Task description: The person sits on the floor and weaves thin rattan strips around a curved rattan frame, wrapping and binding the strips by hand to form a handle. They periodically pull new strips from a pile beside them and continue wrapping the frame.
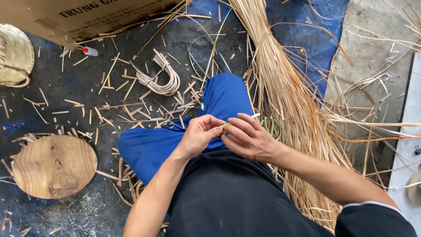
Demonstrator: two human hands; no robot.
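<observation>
I saw both hands meet over the lap; left hand and right hand had their fingers pinched shut on a short cane strip; a bent-cane bundle lay finished on the floor; a big cane sheaf remained unworked, I judged.

A round wooden slab lies at the lower left on the dark floor. A cardboard box fills the upper left corner, with a woven basket at the left edge below it. A tied bundle of bent cane loops sits at upper centre among scattered offcuts. A long sheaf of rattan strips runs down the right, over a blue tarpaulin.
</observation>
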